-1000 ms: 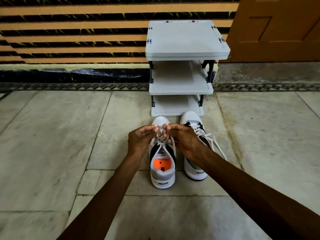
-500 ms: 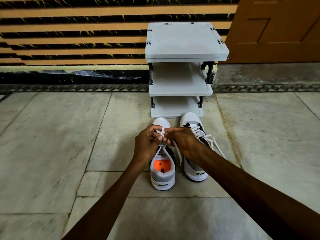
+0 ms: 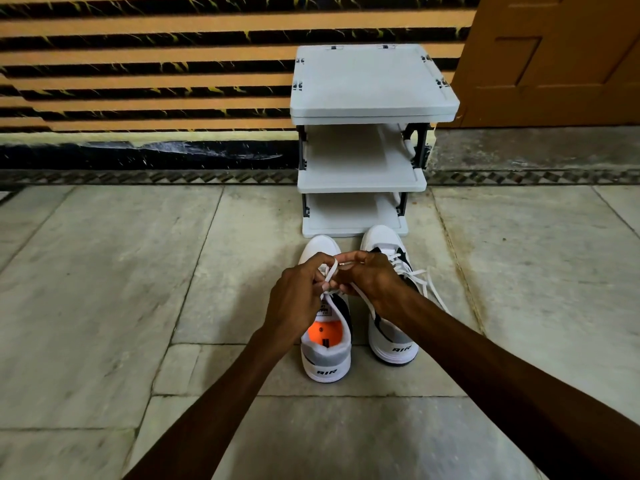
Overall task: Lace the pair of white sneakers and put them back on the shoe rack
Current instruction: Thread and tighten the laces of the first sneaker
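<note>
Two white sneakers with black and grey panels stand side by side on the stone floor, heels toward me. The left sneaker [image 3: 325,362] shows an orange insole. Over its tongue my left hand [image 3: 294,303] and my right hand [image 3: 372,282] meet, both pinching its white lace [image 3: 331,271], which loops between my fingers. The right sneaker [image 3: 393,344] is partly hidden by my right wrist; its laces lie loose toward the right. A white three-tier shoe rack [image 3: 360,183] stands just beyond the toes, its shelves bare.
The rack backs onto a striped orange-and-black wall [image 3: 145,71]. A brown wooden door [image 3: 561,57] is at the upper right. Grey stone floor [image 3: 104,289] spreads to the left, right and near side of the shoes.
My hands have closed in on each other over the left sneaker and worked the lace into a loop. The view has shifted slightly; the sneakers stay put.
</note>
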Available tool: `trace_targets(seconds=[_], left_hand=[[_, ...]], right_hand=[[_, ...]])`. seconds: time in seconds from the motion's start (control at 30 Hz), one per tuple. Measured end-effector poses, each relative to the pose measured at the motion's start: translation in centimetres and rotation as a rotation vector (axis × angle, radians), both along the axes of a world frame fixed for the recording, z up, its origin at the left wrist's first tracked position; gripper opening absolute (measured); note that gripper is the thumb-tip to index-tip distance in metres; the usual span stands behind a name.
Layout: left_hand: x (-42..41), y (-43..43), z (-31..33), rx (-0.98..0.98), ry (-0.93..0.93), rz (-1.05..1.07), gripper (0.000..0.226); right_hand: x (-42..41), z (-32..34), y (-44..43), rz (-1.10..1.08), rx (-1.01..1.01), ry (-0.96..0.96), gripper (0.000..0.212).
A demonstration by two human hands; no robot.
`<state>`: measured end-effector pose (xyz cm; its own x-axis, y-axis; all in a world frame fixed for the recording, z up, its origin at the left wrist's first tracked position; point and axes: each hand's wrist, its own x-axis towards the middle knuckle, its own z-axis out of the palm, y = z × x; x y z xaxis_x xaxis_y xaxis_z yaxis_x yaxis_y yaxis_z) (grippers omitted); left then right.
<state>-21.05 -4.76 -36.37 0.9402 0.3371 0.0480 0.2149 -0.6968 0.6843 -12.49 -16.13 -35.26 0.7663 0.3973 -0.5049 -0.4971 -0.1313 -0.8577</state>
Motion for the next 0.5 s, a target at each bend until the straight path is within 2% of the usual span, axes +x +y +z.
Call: trace_targets(seconds=[0.13,0.23,0.5], left_hand=[[0.1,0.2,-0.4,0.058,0.013,0.002,0.035],[0.2,0.5,-0.8,0.059,0.054,-0.006,0.036],[0.4,0.9,-1.4,0.092,0.005,-0.019,0.037]], right_hand=[[0.1,-0.2,-0.1,0.055,0.000,-0.002,0.038],[0.1,-0.5,-0.2,0.080,0.064,0.040,0.041],[0.3,-1.6,0.5,0.080,0.071,0.103,0.047]])
